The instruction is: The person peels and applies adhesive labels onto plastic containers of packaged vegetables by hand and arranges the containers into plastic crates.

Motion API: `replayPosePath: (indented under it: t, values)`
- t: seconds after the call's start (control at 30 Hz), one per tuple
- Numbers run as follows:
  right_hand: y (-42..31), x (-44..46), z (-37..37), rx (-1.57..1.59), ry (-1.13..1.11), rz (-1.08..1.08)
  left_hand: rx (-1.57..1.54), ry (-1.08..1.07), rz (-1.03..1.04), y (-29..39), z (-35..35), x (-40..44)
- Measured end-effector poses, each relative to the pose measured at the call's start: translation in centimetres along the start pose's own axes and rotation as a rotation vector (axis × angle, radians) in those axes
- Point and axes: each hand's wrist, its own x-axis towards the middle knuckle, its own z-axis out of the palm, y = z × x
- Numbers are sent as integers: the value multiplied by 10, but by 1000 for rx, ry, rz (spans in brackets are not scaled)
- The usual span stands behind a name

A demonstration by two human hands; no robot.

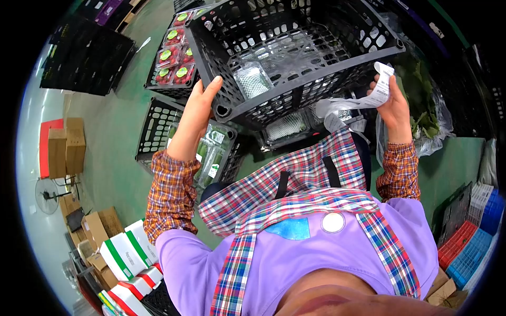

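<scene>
My left hand (199, 111) grips the near left side of a large black plastic crate (311, 87), its thumb over the wall and its fingers partly hidden. Inside the crate lies a clear pack with white foam netting (253, 80), at the left end. My right hand (394, 105) is closed on a long strip of white printed labels (380, 90), beside the crate's right corner. The strip curls down to the left, in front of the crate. Below the crate's near side are more netted packs (286, 127), partly covered by it.
Left of the crate stand a crate of clear boxes of red fruit (167, 57) and a black crate (153, 126) with packed green vegetables (213, 158). Leafy greens in a plastic bag (421, 110) lie at the right. Cardboard boxes (75, 145) and white cartons (121, 255) line the left.
</scene>
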Motion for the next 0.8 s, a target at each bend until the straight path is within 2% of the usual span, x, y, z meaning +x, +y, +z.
replayPosePath:
  t: [0.2, 0.3, 0.33, 0.43, 0.47, 0.57, 0.63, 0.67, 0.73, 0.77, 0.8]
  values:
    - [-19, 12, -1, 38, 66, -45, -80, 30, -100, 4, 0, 35]
    - [-15, 6, -1, 39, 116, -56, -3, 45, -175, 13, 3, 36]
    - [-15, 4, -4, 42, 82, -72, -10, -14, -198, 13, -2, 41]
    - [-18, 1, -27, 36, -68, -73, -106, 25, -75, 5, 1, 38]
    - [-20, -3, -30, -30, -113, -72, -63, -4, -134, 5, 1, 32]
    - [-25, -7, -20, -197, -431, -70, -75, 7, -54, -14, 0, 34]
    - [-22, -20, 5, -368, -313, -142, 476, 213, 527, -2, 15, 25]
    - [-21, -24, 13, -417, -326, -149, 989, 476, 909, 11, 26, 11]
    - [-19, -34, 28, -535, -399, -98, 791, 142, 1058, 43, 61, -15]
    - [-20, -40, 45, -561, -447, -50, 679, -84, 980, 52, 79, -31]
    - [-19, -45, 61, -597, -484, -15, 629, -224, 811, 57, 102, -47]
